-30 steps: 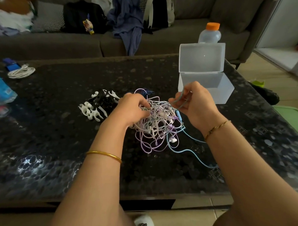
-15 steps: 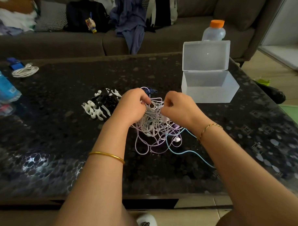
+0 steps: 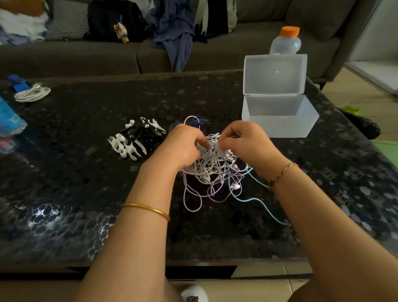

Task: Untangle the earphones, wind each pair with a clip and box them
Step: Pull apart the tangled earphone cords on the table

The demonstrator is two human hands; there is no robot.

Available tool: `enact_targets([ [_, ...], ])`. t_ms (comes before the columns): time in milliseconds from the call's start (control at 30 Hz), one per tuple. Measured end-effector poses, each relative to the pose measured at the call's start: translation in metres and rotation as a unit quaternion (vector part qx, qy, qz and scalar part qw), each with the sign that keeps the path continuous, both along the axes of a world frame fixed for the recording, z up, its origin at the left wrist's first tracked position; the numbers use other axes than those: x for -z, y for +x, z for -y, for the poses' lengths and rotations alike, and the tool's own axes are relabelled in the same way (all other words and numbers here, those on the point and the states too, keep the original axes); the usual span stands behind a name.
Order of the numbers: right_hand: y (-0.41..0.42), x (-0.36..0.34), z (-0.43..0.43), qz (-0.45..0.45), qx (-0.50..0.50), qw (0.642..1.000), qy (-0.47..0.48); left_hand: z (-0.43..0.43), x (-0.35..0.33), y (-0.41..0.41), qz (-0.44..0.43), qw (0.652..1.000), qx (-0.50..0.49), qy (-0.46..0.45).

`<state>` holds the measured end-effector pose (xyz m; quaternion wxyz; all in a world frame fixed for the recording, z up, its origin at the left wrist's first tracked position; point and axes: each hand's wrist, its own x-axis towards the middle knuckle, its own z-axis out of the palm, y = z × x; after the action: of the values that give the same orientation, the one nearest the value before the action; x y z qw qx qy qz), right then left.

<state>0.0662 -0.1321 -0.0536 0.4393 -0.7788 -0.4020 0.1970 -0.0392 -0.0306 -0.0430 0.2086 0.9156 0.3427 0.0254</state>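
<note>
A tangle of earphones in white, lilac and light blue lies on the dark table in front of me. My left hand grips the left side of the tangle with curled fingers. Just to its right, my right hand pinches wires at the top of the same bundle. A blue wire trails out toward the right under my right wrist. Left of the tangle sits a pile of black and white clips. The translucent box stands open behind my right hand, with nothing visible inside.
A bottle with an orange cap stands behind the box. A coiled white cable and a blue bottle lie at the far left. A grey sofa with bags and clothes runs along the table's far side.
My right hand, which held a blue wire up to the right a second ago, has come down and left onto the tangle. My left hand has kept its hold.
</note>
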Motion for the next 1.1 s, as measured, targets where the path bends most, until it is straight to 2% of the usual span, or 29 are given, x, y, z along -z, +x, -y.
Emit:
enact_targets([
  [167,0.0,0.004,-0.002,-0.029,-0.001,0.999,0.013,0.001,0.003,-0.001,-0.029,0.999,-0.007,-0.017],
  [300,0.003,0.006,-0.001,0.076,-0.017,0.996,-0.051,-0.001,0.005,-0.005,0.008,1.0,-0.013,-0.016],
  [433,0.003,0.005,0.001,0.104,-0.038,0.992,-0.061,-0.001,0.002,-0.007,0.059,0.998,-0.018,-0.018],
  [500,0.002,0.004,0.002,0.057,-0.027,0.998,-0.031,-0.003,0.002,-0.007,0.085,0.996,-0.035,-0.017],
  [667,0.003,-0.001,0.006,-0.171,-0.013,0.983,0.059,-0.011,0.01,-0.008,0.158,0.983,-0.083,-0.03],
  [833,0.004,0.001,0.005,-0.277,0.002,0.955,0.103,-0.011,0.011,-0.007,0.117,0.991,-0.067,-0.022],
  [900,0.004,0.001,0.006,-0.292,0.01,0.951,0.097,-0.009,0.009,-0.007,0.11,0.991,-0.069,-0.015],
  [1100,0.0,-0.004,0.005,-0.235,0.005,0.969,0.079,0.001,-0.005,-0.002,0.147,0.987,-0.027,-0.054],
])
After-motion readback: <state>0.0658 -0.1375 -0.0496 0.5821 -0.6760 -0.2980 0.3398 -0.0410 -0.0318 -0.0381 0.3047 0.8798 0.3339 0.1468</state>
